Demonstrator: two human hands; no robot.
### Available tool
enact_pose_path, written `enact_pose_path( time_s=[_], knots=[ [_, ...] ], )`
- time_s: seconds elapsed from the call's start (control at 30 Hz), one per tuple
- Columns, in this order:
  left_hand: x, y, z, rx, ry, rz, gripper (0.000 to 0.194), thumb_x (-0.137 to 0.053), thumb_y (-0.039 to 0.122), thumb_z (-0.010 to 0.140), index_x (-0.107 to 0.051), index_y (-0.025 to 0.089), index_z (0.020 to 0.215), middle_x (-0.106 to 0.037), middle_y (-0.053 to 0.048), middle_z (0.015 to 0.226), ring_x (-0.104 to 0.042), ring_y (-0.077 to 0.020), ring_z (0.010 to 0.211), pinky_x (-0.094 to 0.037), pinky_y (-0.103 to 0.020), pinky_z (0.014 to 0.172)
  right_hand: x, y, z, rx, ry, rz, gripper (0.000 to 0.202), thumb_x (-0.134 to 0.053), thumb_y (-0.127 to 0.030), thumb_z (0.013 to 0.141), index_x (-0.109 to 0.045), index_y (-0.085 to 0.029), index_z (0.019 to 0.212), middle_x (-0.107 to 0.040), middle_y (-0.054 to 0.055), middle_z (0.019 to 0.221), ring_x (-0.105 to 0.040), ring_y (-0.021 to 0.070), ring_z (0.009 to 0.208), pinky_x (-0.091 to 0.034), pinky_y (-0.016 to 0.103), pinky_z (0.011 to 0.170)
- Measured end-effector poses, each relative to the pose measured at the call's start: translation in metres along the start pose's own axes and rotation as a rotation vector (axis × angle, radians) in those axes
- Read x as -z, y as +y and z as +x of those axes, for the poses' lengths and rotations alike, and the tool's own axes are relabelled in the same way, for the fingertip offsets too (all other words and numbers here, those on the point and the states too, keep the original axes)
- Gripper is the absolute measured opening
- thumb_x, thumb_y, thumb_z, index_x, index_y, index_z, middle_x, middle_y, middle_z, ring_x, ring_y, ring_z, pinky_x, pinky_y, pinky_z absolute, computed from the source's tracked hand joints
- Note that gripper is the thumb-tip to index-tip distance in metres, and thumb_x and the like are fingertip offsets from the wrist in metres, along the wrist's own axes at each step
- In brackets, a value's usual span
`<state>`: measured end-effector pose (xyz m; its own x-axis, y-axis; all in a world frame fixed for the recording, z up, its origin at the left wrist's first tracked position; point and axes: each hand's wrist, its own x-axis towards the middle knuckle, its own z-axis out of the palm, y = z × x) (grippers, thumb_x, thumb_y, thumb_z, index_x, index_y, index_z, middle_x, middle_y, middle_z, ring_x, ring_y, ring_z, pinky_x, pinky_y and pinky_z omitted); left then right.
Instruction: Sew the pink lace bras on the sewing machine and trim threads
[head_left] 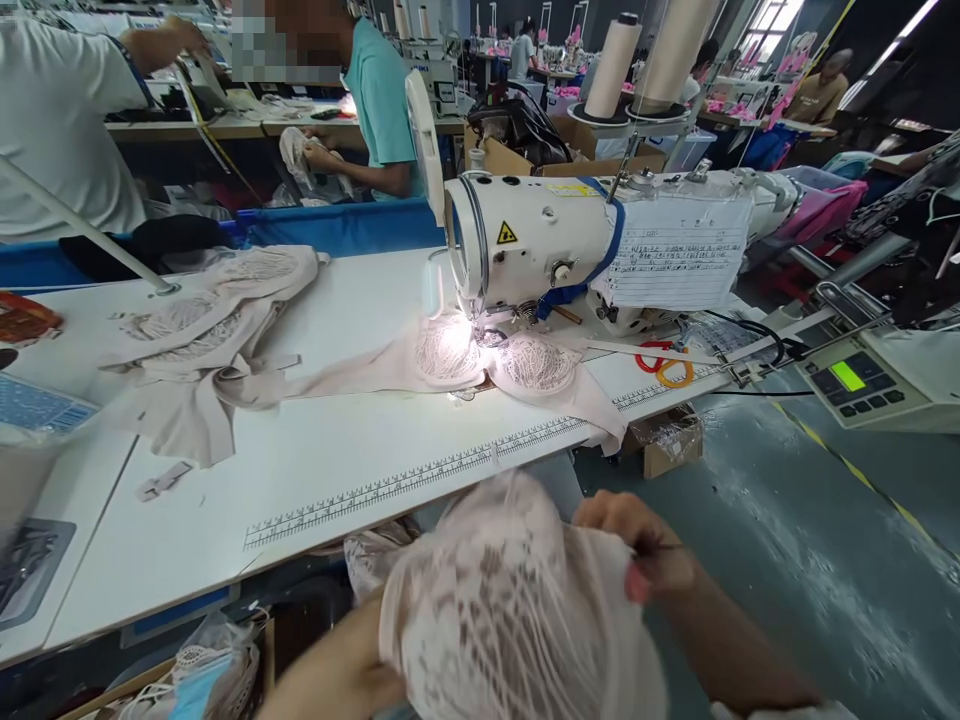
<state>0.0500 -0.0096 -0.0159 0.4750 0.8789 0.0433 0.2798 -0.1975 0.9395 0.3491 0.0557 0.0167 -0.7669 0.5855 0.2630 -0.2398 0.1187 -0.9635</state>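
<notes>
Pinching the lace garment [510, 610], the right hand [637, 535] is holding its edge; the left hand [367, 665] is hiding behind, grip unclear!

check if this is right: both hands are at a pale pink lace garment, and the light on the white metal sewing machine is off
No: the light on the white metal sewing machine is on, glowing brightly in the head view. The left hand and right hand are indeed at the pale pink lace garment.
</notes>
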Motion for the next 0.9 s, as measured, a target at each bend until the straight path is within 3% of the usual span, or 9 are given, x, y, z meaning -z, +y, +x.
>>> enact_pose_path(
  time_s=[0.13,0.23,0.33,0.47,0.53,0.63,0.7,0.77,0.9],
  knots=[
    [0.033,-0.025,-0.020,0.301,-0.196,0.508,0.038,-0.050,0.044,0.091,-0.071,0.023,0.068,-0.071,-0.008,0.069,-0.067,-0.0236,0.065,-0.049,-0.027,0.060,0.009,0.050,-0.013,-0.457,-0.038,-0.660,0.055,-0.051,-0.050,0.098,-0.040,-0.020,0.054,-0.033,-0.005,0.048,-0.031,0.0090,0.045,-0.027,0.024,0.046],
    [0.011,-0.048,0.004,0.540,-0.266,0.853,0.040,-0.046,0.040,0.094,-0.075,0.017,0.079,-0.074,-0.015,0.079,-0.072,-0.0333,0.079,-0.050,-0.036,0.068,0.001,0.089,-0.019,-0.660,-0.007,-1.067,0.035,-0.065,-0.023,0.090,-0.054,-0.018,0.057,-0.048,-0.002,0.050,-0.044,0.0123,0.048,-0.030,0.024,0.048],
    [-0.016,-0.064,0.027,0.575,-0.251,1.026,0.041,-0.042,0.031,0.098,-0.075,0.009,0.090,-0.074,-0.020,0.080,-0.072,-0.0375,0.083,-0.050,-0.047,0.079,-0.001,0.108,-0.023,-0.705,0.054,-1.176,0.019,-0.061,-0.004,0.082,-0.065,-0.014,0.066,-0.060,0.006,0.058,-0.057,0.0187,0.056,-0.036,0.026,0.051],
    [-0.031,-0.068,0.029,0.362,-0.081,1.187,0.042,-0.041,-0.001,0.087,-0.067,0.010,0.118,-0.071,-0.020,0.110,-0.063,-0.0353,0.111,-0.041,-0.052,0.102,0.005,0.100,-0.015,-0.611,0.106,-1.227,0.030,-0.046,0.001,0.083,-0.072,-0.013,0.091,-0.072,0.012,0.082,-0.067,0.0240,0.078,-0.048,0.030,0.067],
    [-0.033,-0.061,0.025,0.171,-0.043,1.195,0.045,-0.044,-0.006,0.083,-0.066,0.014,0.117,-0.068,-0.017,0.117,-0.064,-0.0310,0.108,-0.048,-0.044,0.095,0.006,0.088,-0.005,-0.437,0.170,-1.083,0.037,-0.046,-0.004,0.087,-0.068,-0.014,0.115,-0.072,0.009,0.083,-0.067,0.0215,0.078,-0.051,0.031,0.072],
    [-0.028,-0.035,0.032,-0.121,-0.204,0.901,0.024,-0.064,0.005,0.081,-0.065,0.019,0.101,-0.070,-0.007,0.105,-0.067,-0.0234,0.087,-0.053,-0.032,0.077,0.004,0.070,0.014,-0.267,0.312,-0.701,0.057,-0.051,-0.013,0.090,-0.044,-0.015,0.146,-0.072,0.002,0.076,-0.067,0.0166,0.069,-0.052,0.026,0.068],
    [-0.014,-0.012,0.050,-0.300,-0.270,0.677,0.009,-0.068,0.015,0.084,-0.061,0.020,0.087,-0.067,-0.002,0.088,-0.064,-0.0200,0.077,-0.052,-0.030,0.070,0.006,0.057,0.026,-0.253,0.293,-0.525,0.047,-0.054,-0.014,0.089,-0.057,-0.017,0.136,-0.072,0.001,0.073,-0.068,0.0147,0.066,-0.051,0.022,0.063],
    [0.009,0.006,0.079,-0.331,-0.201,0.587,0.016,-0.053,0.017,0.097,-0.059,0.019,0.082,-0.064,-0.002,0.083,-0.061,-0.0175,0.075,-0.050,-0.028,0.068,0.013,0.045,0.036,-0.215,0.190,-0.448,0.024,-0.055,-0.010,0.085,-0.075,-0.016,0.097,-0.072,0.002,0.069,-0.067,0.0136,0.063,-0.049,0.019,0.060],
    [0.056,0.006,0.156,-0.400,0.007,0.732,0.025,-0.038,0.017,0.103,-0.061,0.015,0.108,-0.066,-0.010,0.106,-0.059,-0.0226,0.098,-0.053,-0.036,0.086,0.050,0.020,0.061,-0.135,0.178,-0.596,0.024,-0.051,-0.008,0.087,-0.071,-0.016,0.077,-0.073,0.003,0.072,-0.068,0.0133,0.065,-0.049,0.019,0.063]
  ],
)
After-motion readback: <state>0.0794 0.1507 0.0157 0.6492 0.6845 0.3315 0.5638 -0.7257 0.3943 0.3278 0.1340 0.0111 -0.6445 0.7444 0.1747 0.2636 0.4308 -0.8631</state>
